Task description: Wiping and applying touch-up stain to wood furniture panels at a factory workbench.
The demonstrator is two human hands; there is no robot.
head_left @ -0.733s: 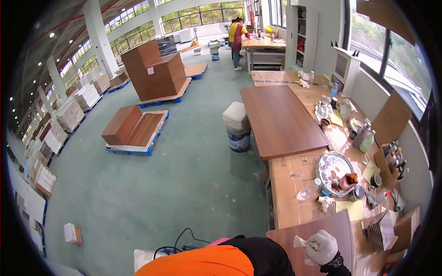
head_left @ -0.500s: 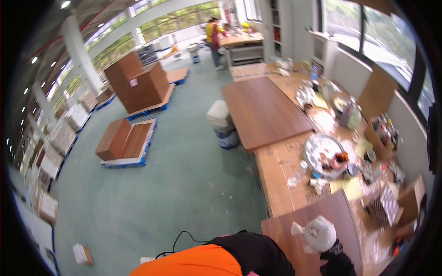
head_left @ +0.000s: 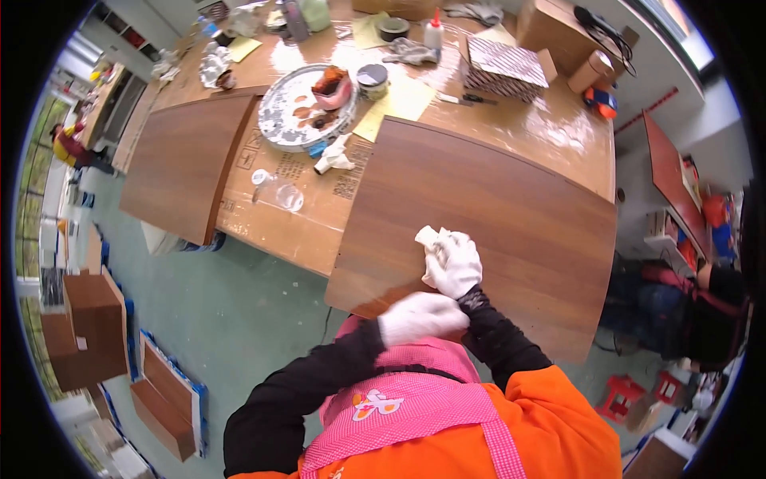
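My right hand (head_left: 453, 267), in a white glove, presses a crumpled white cloth (head_left: 428, 238) on a brown wood-grain panel (head_left: 487, 207). Its fingers are closed around the cloth. My left hand (head_left: 423, 318), also gloved in white, is just in front of the right wrist, close to the black sleeve. The left fingers look curled in, and whatever they may hold is hidden. The panel lies flat on the cardboard-covered table, its near edge close to my pink checked apron (head_left: 399, 403).
Another brown panel (head_left: 179, 164) overhangs the table's left edge. Behind are a stained round lid (head_left: 281, 120) with a pink cup (head_left: 331, 89), a grey tin (head_left: 372, 81) and a red-tipped bottle (head_left: 433, 36). A person (head_left: 678, 307) is at the right. Cardboard-brown boxes (head_left: 88, 327) stand on pallets to the left.
My view has swung right and down to the near panel. Both my hands now show; earlier only the right one, holding the white cloth, was in view on this panel.
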